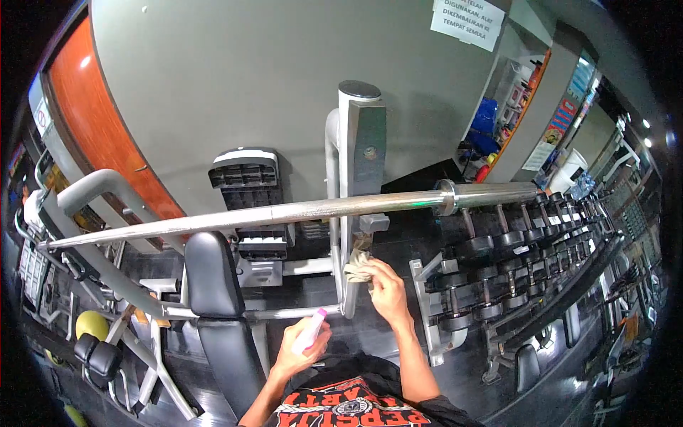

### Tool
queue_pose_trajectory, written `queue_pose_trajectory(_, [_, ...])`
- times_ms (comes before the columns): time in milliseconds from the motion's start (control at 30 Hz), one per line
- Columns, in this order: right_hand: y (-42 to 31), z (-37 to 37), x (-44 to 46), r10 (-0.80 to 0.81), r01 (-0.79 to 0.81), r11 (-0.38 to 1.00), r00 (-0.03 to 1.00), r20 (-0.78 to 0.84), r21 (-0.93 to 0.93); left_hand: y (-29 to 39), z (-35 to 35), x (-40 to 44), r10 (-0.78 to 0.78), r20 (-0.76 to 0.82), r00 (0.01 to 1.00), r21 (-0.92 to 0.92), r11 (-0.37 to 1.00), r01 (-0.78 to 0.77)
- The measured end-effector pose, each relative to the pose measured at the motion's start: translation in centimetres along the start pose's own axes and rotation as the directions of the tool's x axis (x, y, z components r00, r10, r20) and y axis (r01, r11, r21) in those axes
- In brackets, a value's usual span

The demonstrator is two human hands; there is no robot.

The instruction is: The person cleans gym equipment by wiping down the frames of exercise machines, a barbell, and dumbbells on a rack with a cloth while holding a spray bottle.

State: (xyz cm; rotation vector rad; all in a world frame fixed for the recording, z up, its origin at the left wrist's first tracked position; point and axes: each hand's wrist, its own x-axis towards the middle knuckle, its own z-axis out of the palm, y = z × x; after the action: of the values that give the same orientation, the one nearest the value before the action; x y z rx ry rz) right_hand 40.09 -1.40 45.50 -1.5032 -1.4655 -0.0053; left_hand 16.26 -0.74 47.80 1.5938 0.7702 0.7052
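Observation:
My left hand (295, 349) is wrapped round a small white bottle with a pink top (310, 332), held tilted low in front of my shirt. In my right hand (388, 290) is a crumpled pale cloth (359, 266), pinched by the fingers against or close to the grey upright post (348, 245) of the bench rack. Whether the cloth touches the post I cannot tell. Above both hands a long metal barbell (306, 210) lies across the rack. To the left of my left hand stands the black padded bench (211, 274).
Rows of black dumbbells (484, 277) fill a rack on the right. A black plastic-backed machine part (250, 178) stands by the wall. An orange door (107, 121) is at left, a yellow ball (92, 325) low left, and a paper sign (468, 21) on the wall.

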Motion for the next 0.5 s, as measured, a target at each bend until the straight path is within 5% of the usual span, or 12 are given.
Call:
queue_pose_trajectory(67, [1.9, 0.3, -2.3, 0.531, -0.526, 0.749, 0.840, 0.111, 0.403, 0.0, -0.3, -0.3, 0.021, 0.016, 1.000, -0.017, 1.000, -0.021])
queue_pose_trajectory(100, [3.1, 1.0, -2.9, 0.340, -0.237, 0.873, 0.922, -0.184, 0.426, 0.1, -0.5, -0.5, 0.043, 0.013, 0.999, -0.008, 0.999, -0.043])
queue_pose_trajectory(167, [1.6, 1.1, -3.4, 0.633, -0.273, 0.595, 0.738, -0.233, 0.756, 0.4, -1.2, -0.9, 0.065, 0.002, 0.998, 0.004, 0.998, -0.065])
queue_pose_trajectory(233, [0.3, 1.3, -4.2, 0.813, -0.219, 0.318, 0.563, -0.147, 0.923, 0.6, -1.8, -2.0, 0.057, -0.026, 0.998, -0.024, 0.998, -0.057])
queue_pose_trajectory(367, [4.5, 6.6, -8.4, 0.772, -0.115, 0.063, 0.635, 0.025, 0.991, 0.4, -3.2, -5.0, -0.025, -0.076, 0.997, 0.012, 1.000, 0.026])
queue_pose_trajectory(400, [5.9, 8.6, -8.5, 0.851, -0.171, -0.001, 0.518, 0.091, 0.985, 0.1, -3.4, -5.8, -0.030, -0.079, 0.996, 0.011, 0.999, 0.031])
queue_pose_trajectory(467, [10.6, 13.1, -10.5, 0.800, -0.191, -0.119, 0.563, 0.208, 0.974, -0.4, -3.5, -7.1, -0.095, -0.099, 0.991, -0.060, 0.994, 0.089])
queue_pose_trajectory(500, [10.2, 13.7, -9.5, 0.841, -0.212, -0.195, 0.466, 0.275, 0.957, -0.5, -3.6, -7.6, -0.070, -0.098, 0.993, -0.013, 0.998, 0.069])
